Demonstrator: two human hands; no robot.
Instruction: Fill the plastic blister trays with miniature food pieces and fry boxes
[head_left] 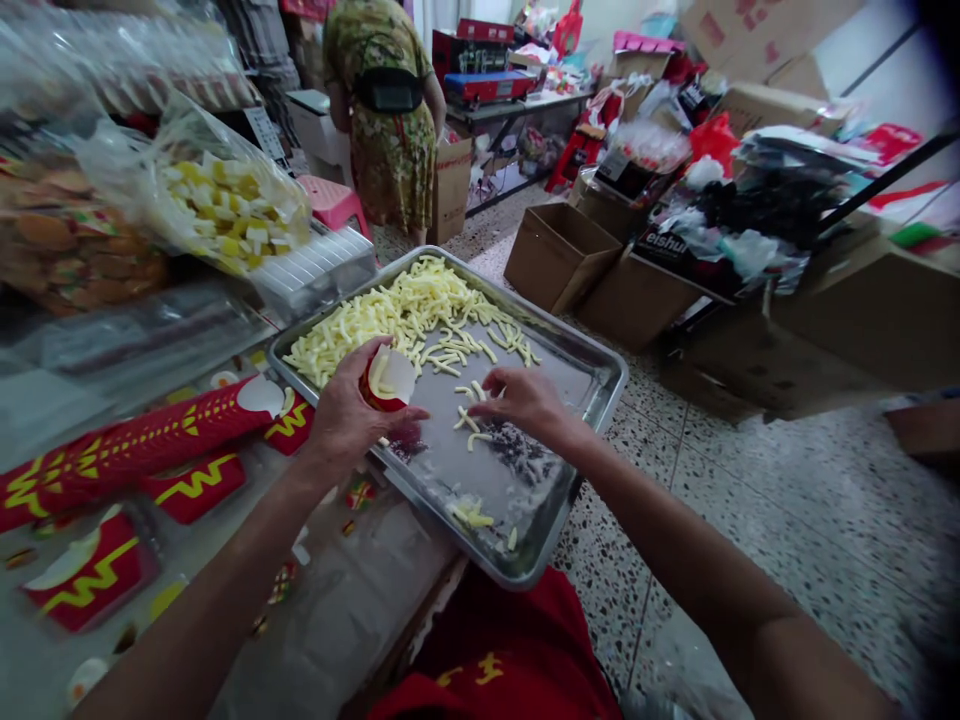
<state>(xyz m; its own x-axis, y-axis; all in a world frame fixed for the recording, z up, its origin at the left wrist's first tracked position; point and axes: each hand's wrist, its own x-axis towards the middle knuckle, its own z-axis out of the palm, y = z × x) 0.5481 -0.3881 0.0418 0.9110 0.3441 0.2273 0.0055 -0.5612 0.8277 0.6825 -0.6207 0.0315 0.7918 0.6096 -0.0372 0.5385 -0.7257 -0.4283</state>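
Note:
My left hand (349, 405) is closed around a small red carton (386, 378) with a pale inside. A few pale yellow french fries stand in its mouth, and the carton is held over the left edge of a metal tray (547, 320). Above the tray's middle, the fingers of my right hand (525, 402) are curled in a pinch, with fries at their tips. More loose fries (472, 440) lie just below those fingertips. A large heap of french fries (405, 310) covers the far left part of the tray; whitish crumbs are scattered near its front corner.
Left of the tray lie a row of nested red cartons (142, 440) and flat single cartons (90, 570). Behind them is a clear bag of yellow-and-white pieces (232, 210). Cardboard boxes (562, 255) crowd the right side. A person (382, 110) stands at the back.

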